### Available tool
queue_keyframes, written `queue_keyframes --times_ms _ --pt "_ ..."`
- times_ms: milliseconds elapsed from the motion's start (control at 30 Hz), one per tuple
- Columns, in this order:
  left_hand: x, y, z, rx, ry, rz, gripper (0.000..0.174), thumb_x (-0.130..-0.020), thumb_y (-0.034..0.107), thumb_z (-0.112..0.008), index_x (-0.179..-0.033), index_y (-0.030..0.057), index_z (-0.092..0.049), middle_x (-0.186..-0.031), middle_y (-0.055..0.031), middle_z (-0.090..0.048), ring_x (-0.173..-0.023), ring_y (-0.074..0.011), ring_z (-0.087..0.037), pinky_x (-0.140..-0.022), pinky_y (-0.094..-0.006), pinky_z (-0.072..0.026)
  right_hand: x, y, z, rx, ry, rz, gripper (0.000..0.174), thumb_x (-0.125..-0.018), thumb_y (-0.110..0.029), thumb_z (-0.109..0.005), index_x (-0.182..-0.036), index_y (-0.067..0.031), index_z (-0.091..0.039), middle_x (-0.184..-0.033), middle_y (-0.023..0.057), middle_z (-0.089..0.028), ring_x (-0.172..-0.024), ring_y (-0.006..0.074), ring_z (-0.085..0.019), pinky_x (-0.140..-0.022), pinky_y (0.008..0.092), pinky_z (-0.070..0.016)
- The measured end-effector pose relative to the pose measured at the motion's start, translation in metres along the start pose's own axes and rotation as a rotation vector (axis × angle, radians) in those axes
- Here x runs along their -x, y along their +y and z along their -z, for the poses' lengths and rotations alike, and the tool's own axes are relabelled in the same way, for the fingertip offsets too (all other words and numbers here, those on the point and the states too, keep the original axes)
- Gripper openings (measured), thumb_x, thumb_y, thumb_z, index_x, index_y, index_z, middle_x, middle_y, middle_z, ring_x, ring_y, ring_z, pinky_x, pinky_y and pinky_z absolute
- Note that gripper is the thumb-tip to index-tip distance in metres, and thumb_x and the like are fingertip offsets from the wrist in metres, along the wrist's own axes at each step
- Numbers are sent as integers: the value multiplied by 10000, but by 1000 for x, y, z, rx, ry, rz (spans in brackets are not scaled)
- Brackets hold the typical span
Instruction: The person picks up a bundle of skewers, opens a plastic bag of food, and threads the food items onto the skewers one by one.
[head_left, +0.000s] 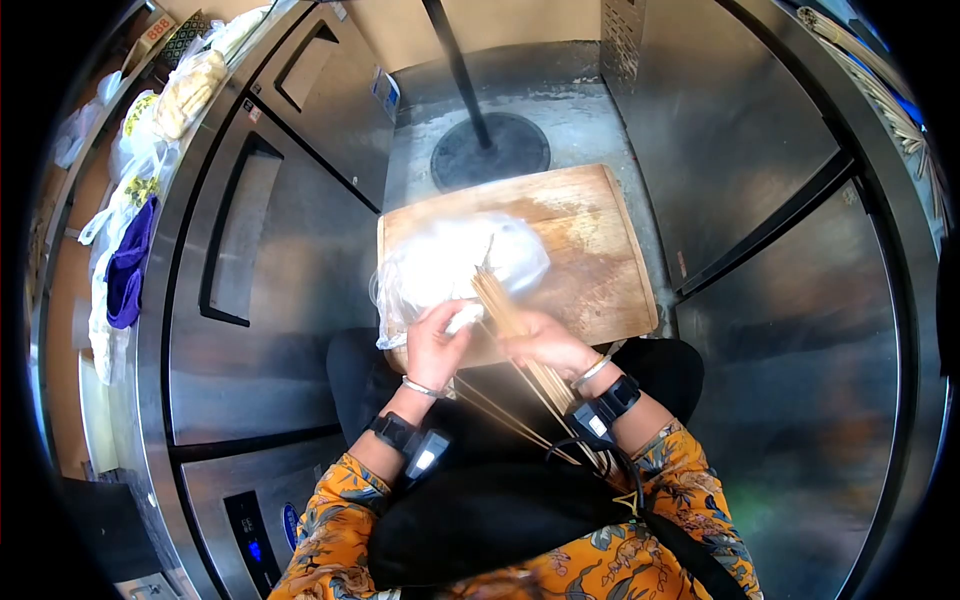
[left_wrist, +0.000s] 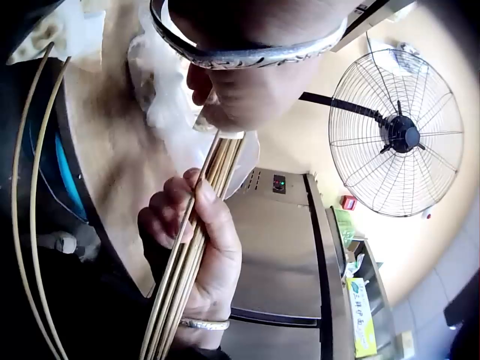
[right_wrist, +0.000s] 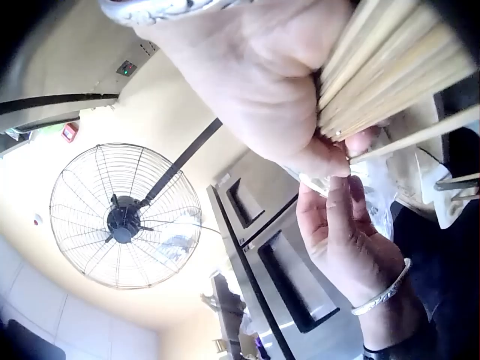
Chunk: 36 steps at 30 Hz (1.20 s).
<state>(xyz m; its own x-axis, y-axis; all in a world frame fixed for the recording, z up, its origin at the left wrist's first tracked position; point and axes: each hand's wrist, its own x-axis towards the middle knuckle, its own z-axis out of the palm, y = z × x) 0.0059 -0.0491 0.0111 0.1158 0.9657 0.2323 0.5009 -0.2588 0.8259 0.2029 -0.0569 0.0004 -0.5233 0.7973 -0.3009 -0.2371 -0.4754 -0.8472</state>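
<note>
A bundle of thin wooden sticks (head_left: 545, 377) is gripped by my right hand (head_left: 550, 343), its fingers curled round them; the left wrist view shows the sticks (left_wrist: 184, 277) running down past the palm. My left hand (head_left: 436, 347) pinches a small white piece (head_left: 464, 318) just left of the bundle's upper part. In the right wrist view the fingertips of the left hand (right_wrist: 352, 240) meet those of the right hand (right_wrist: 262, 90). Beyond both hands a white plastic bag (head_left: 450, 262) lies on a wooden board (head_left: 590, 240), its contents too bright to make out.
Steel cabinets stand at left (head_left: 270, 290) and right (head_left: 790, 330). Behind the board is a black round base (head_left: 490, 150) with a pole. A shelf at far left holds bags and a purple cloth (head_left: 131, 265). A wire fan (left_wrist: 401, 135) appears in the left wrist view.
</note>
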Motion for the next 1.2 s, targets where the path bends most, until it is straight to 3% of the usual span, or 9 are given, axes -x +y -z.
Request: queue_keyframes --times_ms 167,433,533,633,667,767,800,933,1200 --pt "-31 -49 31 -157 74 221 219 -845 130 -646 -1019 3 -608 -868 -51 -619 -836 -119 -585 -750 -256 -485 -2 1 3 44 30 9 172 -812 -46 -577 -982 -17 -567 -763 -2 -567 -634 74 -538 -553 204 -443" --pt "-71 -73 35 -877 30 101 317 -744 318 -699 -919 63 -629 -896 -143 -642 -771 -331 -627 -732 -398 -505 0 -6 5 -45 30 -31 334 -814 -36 -549 -1147 -8 -542 -876 23 -601 -724 87 -563 -632 230 -480" --pt "-77 -73 41 -859 -39 277 302 -752 305 -689 -914 56 -630 -872 -152 -654 -791 -333 -632 -708 -387 -509 -3 2 10 -68 45 -15 336 -813 -23 -546 -1149 -10 -546 -920 38 -618 -758 93 -583 -641 231 -488" --pt "-71 -67 52 -714 87 265 262 -745 241 -691 -921 56 -635 -802 -139 -658 -767 -268 -652 -666 -364 -514 -2 1 8 -77 0 17 336 -813 -15 -550 -1149 -8 -548 -952 49 -626 -786 98 -596 -655 234 -497" --pt "-66 -71 57 -496 106 295 205 -792 128 -629 -982 49 -630 -867 -125 -662 -780 -193 -649 -668 -325 -541 -1 -2 5 -84 6 2 337 -814 -15 -551 -1151 -6 -547 -955 51 -627 -791 100 -598 -662 237 -500" --pt "-47 -79 63 560 199 566 230 -830 13 -544 -1054 22 -598 -974 -108 -642 -823 -160 -632 -737 -312 -558 0 -7 0 -112 0 -30 345 -816 -15 -556 -1160 -2 -542 -972 58 -631 -811 108 -605 -686 243 -508" --pt "-43 -66 63 724 194 642 264 -845 -44 -493 -1101 -19 -554 -1081 -117 -599 -902 -197 -620 -858 -320 -536 -2 -3 2 -125 -17 -29 350 -816 -14 -558 -1165 -1 -540 -983 61 -631 -819 111 -608 -696 243 -510" --pt "-31 -50 53 1172 92 682 169 -805 -103 -524 -923 4 -581 -942 -49 -583 -925 -179 -595 -927 -354 -505 -4 -2 0 -62 -8 -36 365 -813 -4 -564 -1177 -2 -536 -1015 71 -629 -838 114 -613 -710 239 -514" --pt "-32 -20 25 1150 69 719 140 -802 -84 -567 -895 21 -575 -959 -49 -591 -953 -191 -598 -910 -356 -513 0 -5 1 -138 -64 -9 357 -814 -2 -569 -1170 1 -541 -1009 55 -626 -814 96 -607 -696 228 -511"
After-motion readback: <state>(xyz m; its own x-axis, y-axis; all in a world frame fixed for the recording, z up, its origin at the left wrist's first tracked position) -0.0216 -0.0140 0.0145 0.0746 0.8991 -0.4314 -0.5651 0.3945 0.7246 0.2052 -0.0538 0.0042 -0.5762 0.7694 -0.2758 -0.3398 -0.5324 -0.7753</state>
